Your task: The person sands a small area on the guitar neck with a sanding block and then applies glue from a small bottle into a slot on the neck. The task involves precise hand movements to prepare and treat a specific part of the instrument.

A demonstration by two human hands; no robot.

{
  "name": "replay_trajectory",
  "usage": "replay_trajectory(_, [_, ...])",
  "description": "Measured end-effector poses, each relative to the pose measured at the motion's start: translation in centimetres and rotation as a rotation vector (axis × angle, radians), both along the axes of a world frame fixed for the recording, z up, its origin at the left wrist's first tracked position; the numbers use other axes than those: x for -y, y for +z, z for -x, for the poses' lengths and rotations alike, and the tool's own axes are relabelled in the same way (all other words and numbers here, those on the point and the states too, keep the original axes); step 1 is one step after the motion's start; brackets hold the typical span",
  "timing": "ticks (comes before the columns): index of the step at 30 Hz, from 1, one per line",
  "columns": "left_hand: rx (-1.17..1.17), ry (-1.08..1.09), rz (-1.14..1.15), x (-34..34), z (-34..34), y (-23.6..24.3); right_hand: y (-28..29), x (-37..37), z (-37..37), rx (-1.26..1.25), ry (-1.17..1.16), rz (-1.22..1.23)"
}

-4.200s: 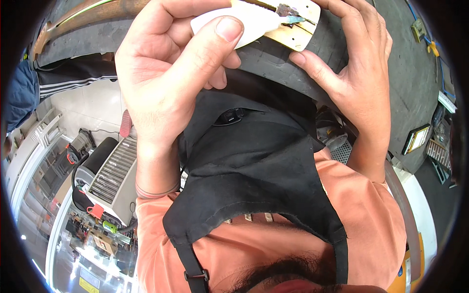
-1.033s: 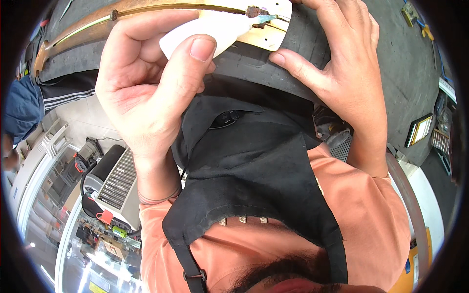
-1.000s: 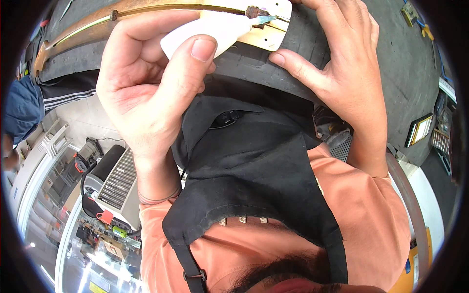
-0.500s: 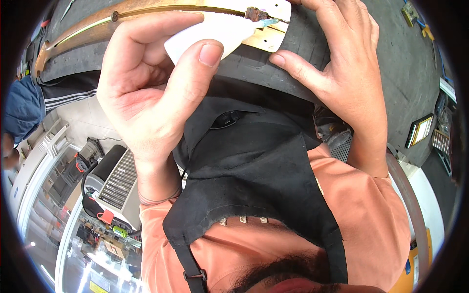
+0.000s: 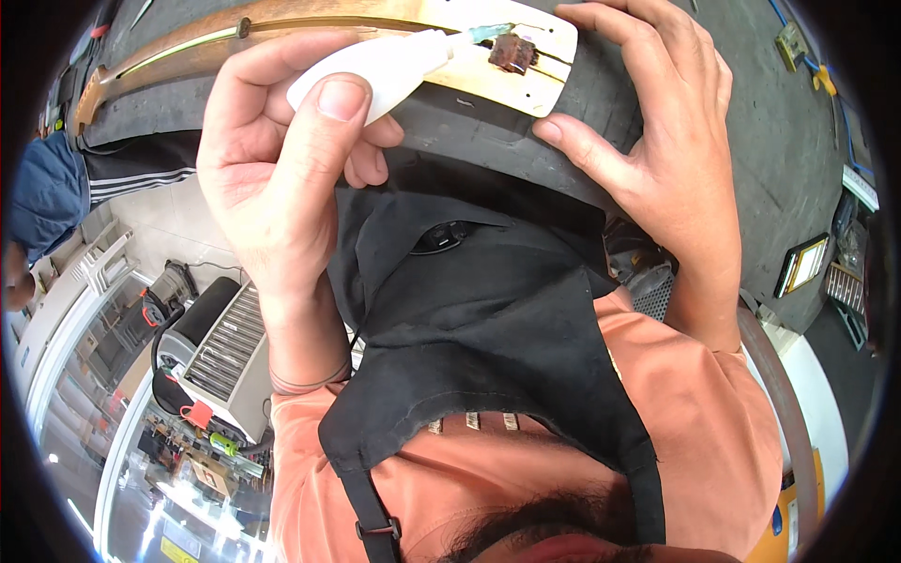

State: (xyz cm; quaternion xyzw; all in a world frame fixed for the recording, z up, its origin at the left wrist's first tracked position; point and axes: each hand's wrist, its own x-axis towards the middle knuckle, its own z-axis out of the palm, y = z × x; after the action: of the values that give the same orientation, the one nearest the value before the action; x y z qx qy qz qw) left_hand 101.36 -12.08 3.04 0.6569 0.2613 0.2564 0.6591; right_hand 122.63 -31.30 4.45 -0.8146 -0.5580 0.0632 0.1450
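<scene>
A wooden guitar neck [image 5: 174,53] lies across the dark work surface, with a slim rod along its groove. On its pale, squared end [image 5: 487,90] is a small reddish-brown block [image 5: 513,53], next to the groove. My left hand [image 5: 267,174] grips a white glue bottle [image 5: 389,72] between thumb and fingers, held sideways. The bottle's clear bluish nozzle [image 5: 490,34] points right, at the far-left side of the block. My right hand [image 5: 671,141] spans the squared end, thumb at its near corner and forefinger at the far corner.
The dark work surface [image 5: 751,169] extends right, carrying a framed flat device [image 5: 804,265] and a yellow clamp-like tool [image 5: 824,80]. A person's blue clothing [image 5: 47,192] shows at far left. A machine with a ribbed panel [image 5: 221,347] stands lower left.
My left hand has drawn the bottle left, so its nozzle no longer crosses over the block. The neck and my right hand appear slightly lower and further right in the picture.
</scene>
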Motion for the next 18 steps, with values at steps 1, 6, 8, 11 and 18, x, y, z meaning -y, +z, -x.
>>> replay_trajectory(1, [0.005,-0.004,0.011,-0.1,0.1,-0.3,0.1,-0.1,0.1,0.008,0.001,-0.013])
replay_trajectory(6, [0.018,0.006,0.07,-0.2,0.2,-0.8,-0.9,-0.3,0.0,0.05,0.023,-0.171])
replay_trajectory(8, [0.0,0.004,0.074,-0.1,0.2,-0.6,-1.5,-0.3,-0.3,0.034,0.014,-0.178])
replay_trajectory(11, [-0.028,0.008,0.102,0.0,0.2,-0.4,-1.2,-0.3,-0.2,-0.001,-0.011,-0.147])
replay_trajectory(18, [-0.024,-0.013,0.175,-0.5,0.4,-0.3,-1.2,-0.2,-0.3,0.005,0.002,-0.162])
